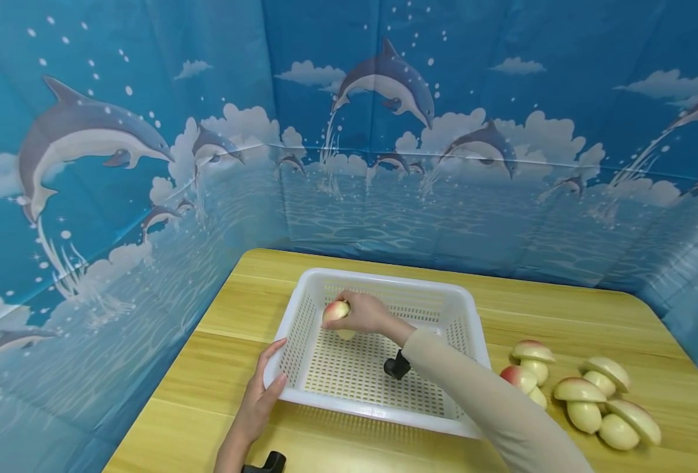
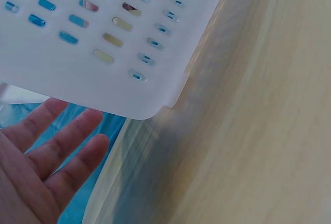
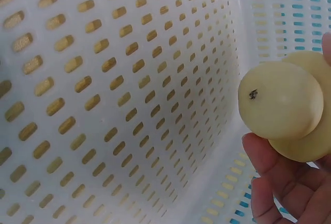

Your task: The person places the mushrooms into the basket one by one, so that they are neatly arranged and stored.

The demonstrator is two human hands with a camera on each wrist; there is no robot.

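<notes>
In the head view my right hand (image 1: 363,313) grips a mushroom (image 1: 336,311) by its cap, inside a white plastic basket (image 1: 378,412) near its left end. The mushroom has a glossy cream and reddish cap and a pale, rounded stem. From the right wrist view, the stem's round end with a small dark mark faces the camera, and fingers (image 3: 289,182) lie around the cap. My left hand (image 1: 259,397) rests at the basket's front left corner. Its fingers (image 2: 64,144) look nearly straight in the left wrist view, tips against the rim.
Several similar mushrooms (image 1: 584,402) lie grouped on the wooden table (image 1: 207,368) to the basket's right. A blue dolphin-print curtain (image 1: 349,197) hangs behind and beside the table. Black wrist-camera mounts (image 1: 397,365) show by both wrists.
</notes>
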